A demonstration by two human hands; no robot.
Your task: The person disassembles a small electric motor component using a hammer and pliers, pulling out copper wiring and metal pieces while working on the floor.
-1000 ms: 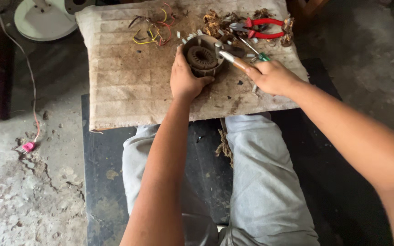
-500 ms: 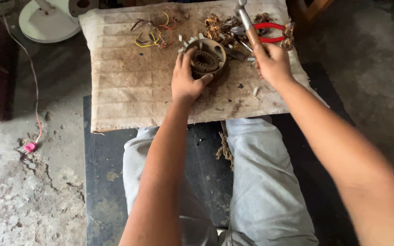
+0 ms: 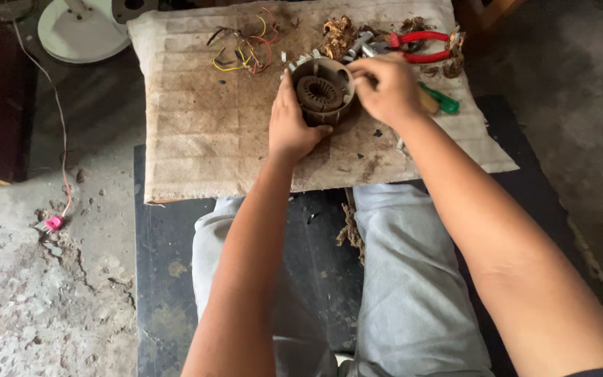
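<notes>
Stator core sits tilted on the stained board, left hand clasped around its near side, right hand pinching its far rim; red-handled pliers lie just beyond.

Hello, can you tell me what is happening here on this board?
A seated person works on a round motor stator lying on a worn board over their lap. The left hand steadies it from the side, and the right hand presses at its rim. Red-handled pliers, a green-handled screwdriver and loose coloured wires lie nearby.
</notes>
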